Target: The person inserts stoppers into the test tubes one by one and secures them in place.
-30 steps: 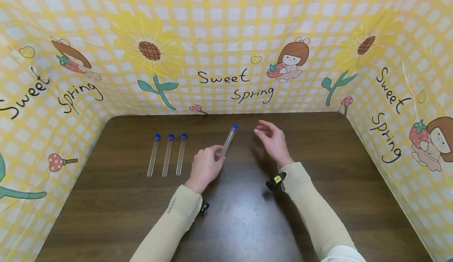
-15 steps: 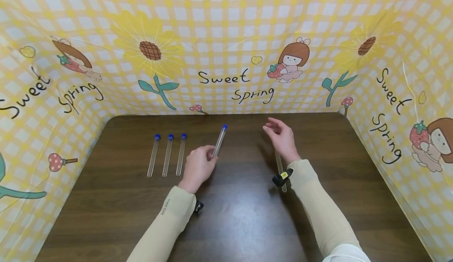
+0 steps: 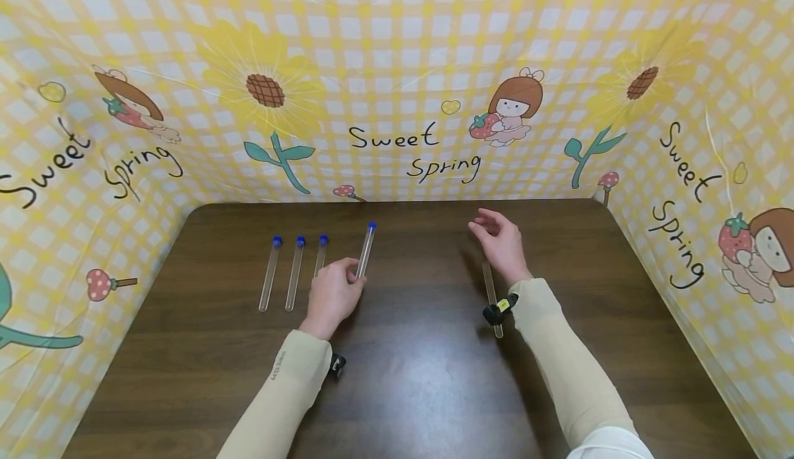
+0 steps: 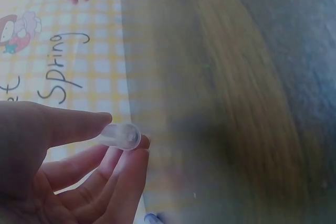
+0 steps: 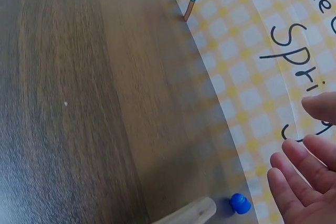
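My left hand (image 3: 335, 293) pinches a clear test tube (image 3: 364, 252) with a blue cap between thumb and fingers, tilted slightly right. In the left wrist view the tube's rounded bottom (image 4: 126, 136) points at the camera. Three capped test tubes lie in a row to the left, among them the left one (image 3: 269, 276) and the middle one (image 3: 295, 276); the left hand partly covers the third one (image 3: 321, 256). My right hand (image 3: 501, 245) hovers with fingers relaxed, holding nothing. Below it lies another tube (image 3: 489, 283); in the right wrist view a blue cap (image 5: 240, 203) sits just beyond its end.
The dark wooden table (image 3: 409, 390) is enclosed at the back and both sides by a yellow checked cloth (image 3: 384, 66) printed with flowers. Each wrist wears a small black camera, such as the right wrist camera (image 3: 496, 313).
My left hand has carried its test tube leftward, close to the row, now covering part of the third tube. My right hand has drawn back slightly to the right, uncovering the tube beneath it.
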### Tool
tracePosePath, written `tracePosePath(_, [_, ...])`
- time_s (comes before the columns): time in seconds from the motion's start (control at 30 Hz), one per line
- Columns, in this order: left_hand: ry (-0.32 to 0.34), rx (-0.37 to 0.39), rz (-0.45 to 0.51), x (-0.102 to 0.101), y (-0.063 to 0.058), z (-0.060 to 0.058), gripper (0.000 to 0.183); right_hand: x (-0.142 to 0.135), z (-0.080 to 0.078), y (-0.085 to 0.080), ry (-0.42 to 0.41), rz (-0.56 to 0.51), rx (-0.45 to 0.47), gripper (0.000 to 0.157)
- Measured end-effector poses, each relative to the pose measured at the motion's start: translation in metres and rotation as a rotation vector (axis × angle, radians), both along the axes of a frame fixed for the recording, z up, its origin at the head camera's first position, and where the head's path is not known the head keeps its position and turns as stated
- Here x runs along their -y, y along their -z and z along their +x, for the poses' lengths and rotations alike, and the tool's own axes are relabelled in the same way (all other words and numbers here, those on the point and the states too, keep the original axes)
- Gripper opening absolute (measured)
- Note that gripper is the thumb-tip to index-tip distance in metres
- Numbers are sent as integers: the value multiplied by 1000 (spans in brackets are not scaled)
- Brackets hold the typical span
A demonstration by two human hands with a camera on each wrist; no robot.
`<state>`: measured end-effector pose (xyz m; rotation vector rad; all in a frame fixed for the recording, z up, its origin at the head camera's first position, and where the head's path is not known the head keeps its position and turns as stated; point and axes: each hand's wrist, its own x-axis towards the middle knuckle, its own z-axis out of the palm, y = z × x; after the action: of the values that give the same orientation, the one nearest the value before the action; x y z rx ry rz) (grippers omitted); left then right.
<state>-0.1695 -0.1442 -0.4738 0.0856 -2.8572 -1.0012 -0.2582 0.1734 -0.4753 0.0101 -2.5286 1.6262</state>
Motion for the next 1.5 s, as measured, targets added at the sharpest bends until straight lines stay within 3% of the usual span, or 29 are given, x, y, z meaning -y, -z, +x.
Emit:
tracePosePath(0.27, [-45, 100, -31, 13, 2, 0, 32, -5, -2, 2, 42, 15, 9, 44])
tracePosePath(1.2, [-24, 208, -108, 28, 5, -4, 38, -32, -29, 10, 45, 179, 85, 49])
tracePosePath(1.5, [-31, 213, -119, 29, 7, -5, 42, -31, -37, 11, 23, 291, 123, 48])
